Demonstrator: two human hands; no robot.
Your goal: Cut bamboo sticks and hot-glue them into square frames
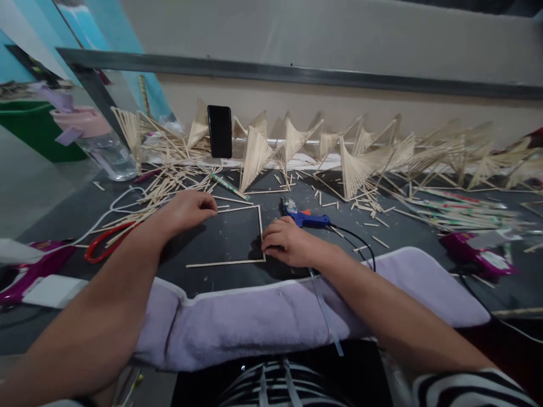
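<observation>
A three-sided frame of thin wooden sticks [224,263] lies on the dark tabletop, open toward the left. My left hand [186,210] is closed in a pinch at the left end of its far stick [241,209]. On the right side, the curled fingers of my right hand [288,242] press against the side stick [261,229] near the front corner. Just beyond that hand lies a blue glue gun [311,219], its nozzle end pointing left and its black cord running toward me.
Twisted stick structures [352,169] line the back by the wall. Loose sticks [169,189], red-handled scissors [102,244] and a water bottle [106,148] lie or stand at left. A phone [220,131] stands upright behind. A lilac towel [246,316] covers the front edge.
</observation>
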